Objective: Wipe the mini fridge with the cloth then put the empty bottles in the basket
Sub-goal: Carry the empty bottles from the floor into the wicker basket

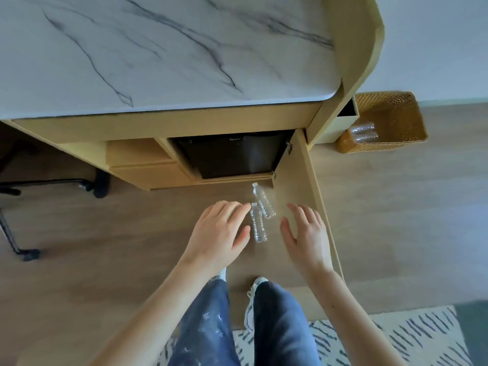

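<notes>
Two clear empty bottles lie on the wooden floor before the cabinet: one (258, 224) nearer me and one (263, 200) closer to the black mini fridge (232, 157), which sits in the open cabinet bay under the marble counter. My left hand (220, 233) hovers just left of the bottles, fingers spread, holding nothing. On the right side of the bottles my right hand (306, 233) is also open and empty. A woven basket (396, 120) stands on the floor at the right, with clear bottles (363, 133) lying inside it. No cloth is in view.
The open cabinet door (298, 186) stands just right of the bottles, next to my right hand. A marble counter (158, 48) overhangs the fridge. Black chair legs with casters (87, 184) stand at the left. A patterned rug (383, 339) lies behind my feet.
</notes>
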`<state>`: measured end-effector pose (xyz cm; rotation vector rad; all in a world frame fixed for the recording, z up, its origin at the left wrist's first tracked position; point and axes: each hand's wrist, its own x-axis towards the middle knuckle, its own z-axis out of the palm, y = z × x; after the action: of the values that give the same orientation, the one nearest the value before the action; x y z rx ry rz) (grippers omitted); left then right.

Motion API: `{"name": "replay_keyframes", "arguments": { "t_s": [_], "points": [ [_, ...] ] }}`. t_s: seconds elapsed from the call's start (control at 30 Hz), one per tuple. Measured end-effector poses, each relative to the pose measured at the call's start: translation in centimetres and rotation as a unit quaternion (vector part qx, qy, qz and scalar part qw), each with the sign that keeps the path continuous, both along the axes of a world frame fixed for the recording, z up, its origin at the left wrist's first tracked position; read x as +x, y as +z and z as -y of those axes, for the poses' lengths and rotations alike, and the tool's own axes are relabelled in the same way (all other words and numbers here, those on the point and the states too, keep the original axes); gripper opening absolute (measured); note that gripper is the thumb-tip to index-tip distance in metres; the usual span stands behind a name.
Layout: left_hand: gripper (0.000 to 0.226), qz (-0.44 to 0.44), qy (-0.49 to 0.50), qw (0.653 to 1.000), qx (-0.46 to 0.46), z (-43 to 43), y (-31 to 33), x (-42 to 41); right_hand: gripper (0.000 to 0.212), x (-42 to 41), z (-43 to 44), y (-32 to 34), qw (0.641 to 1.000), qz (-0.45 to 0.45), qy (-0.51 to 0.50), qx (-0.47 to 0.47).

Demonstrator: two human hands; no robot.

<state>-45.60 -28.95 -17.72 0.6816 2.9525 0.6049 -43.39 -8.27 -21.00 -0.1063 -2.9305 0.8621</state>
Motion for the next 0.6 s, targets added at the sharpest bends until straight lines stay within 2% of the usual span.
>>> {"name": "replay_keyframes", "arguments": {
  "t_s": [0.13,0.3,0.43,0.6],
  "points": [
    [0.043,0.023,0.017,1.000,0.005,-1.0,-11.2,-4.6,0.028,-3.5,0.0,-11.0,0.999,0.032,-0.014,-0.006],
    [0.042,0.101,0.057,0.993,-0.004,-3.5,-29.5,-8.4,0.033,-7.5,-0.9,-28.7,0.998,0.037,-0.036,-0.019],
    [0.045,0.150,0.089,0.985,0.019,-5.0,-44.4,-9.4,0.033,-9.6,-1.8,-43.4,0.999,0.047,-0.023,-0.002],
    [0.044,0.209,0.114,0.971,0.005,-6.5,-60.2,-8.9,0.039,-9.3,-2.3,-58.7,0.993,0.115,-0.012,-0.025]
  ]
}}
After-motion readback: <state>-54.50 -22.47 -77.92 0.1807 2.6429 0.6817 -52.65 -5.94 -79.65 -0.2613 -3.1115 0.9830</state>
